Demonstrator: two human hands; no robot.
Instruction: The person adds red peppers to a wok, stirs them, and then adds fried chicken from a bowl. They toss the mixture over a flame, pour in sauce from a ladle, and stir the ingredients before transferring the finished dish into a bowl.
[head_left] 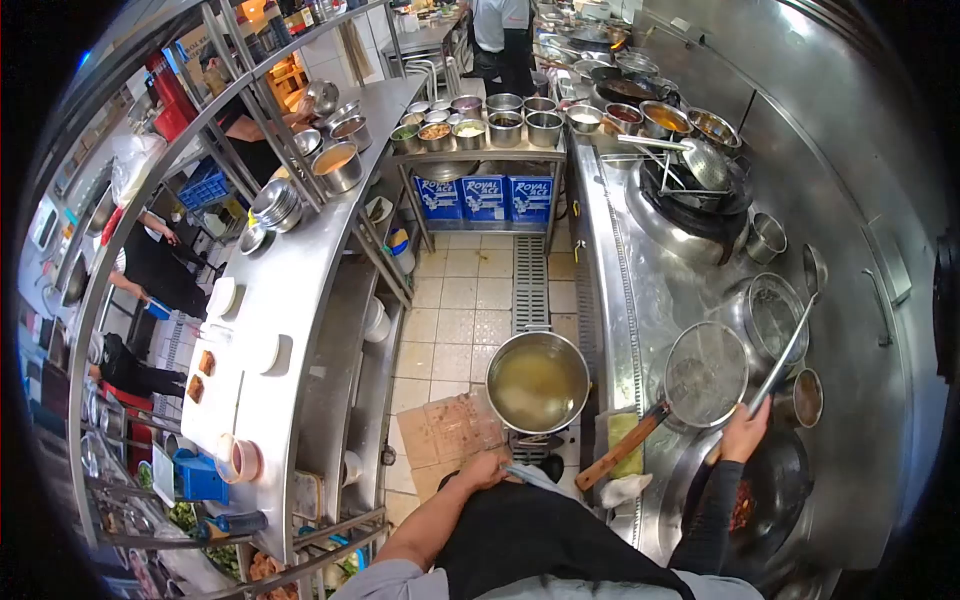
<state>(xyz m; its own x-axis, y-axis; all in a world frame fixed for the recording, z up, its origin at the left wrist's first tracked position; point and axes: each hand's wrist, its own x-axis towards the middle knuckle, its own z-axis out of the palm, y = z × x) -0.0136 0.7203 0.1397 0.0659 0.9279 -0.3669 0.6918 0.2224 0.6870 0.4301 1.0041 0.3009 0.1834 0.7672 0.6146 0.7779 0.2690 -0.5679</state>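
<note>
1. Head view, right: your right hand [742, 435] is wrapped around the lower handle of the long ladle [787, 352]. The ladle slants up and away, its bowl near the rear wall of the steel cooking surface [650, 285].
2. Below that hand: dark wok [785, 480] with reddish food [742, 505] in it, partly behind your sleeve.
3. Just left of the hand: round mesh strainer [707, 375]. Its wooden handle [620, 450] points back toward you, past a white cloth [625, 490] at the surface edge.
4. Your left hand [485, 470] has its fingers curled at your apron's edge, pale fabric just beside. Can't tell whether it's gripping anything.
5. Ahead of the left hand: big metal pot [540, 343] of cloudy yellowish liquid. Cardboard [450, 430] lies on the tiled floor [430, 330] beside it.
6. Your left side: long steel surface [310, 250] with stacked metal bowls [277, 205], white dishes [222, 297], two brown food pieces [204, 362] and a pinkish container [238, 457].
7. Front: ingredient pans [505, 125] in rows, blue tins [487, 198] below. A person [500, 40] stands beyond.
</note>
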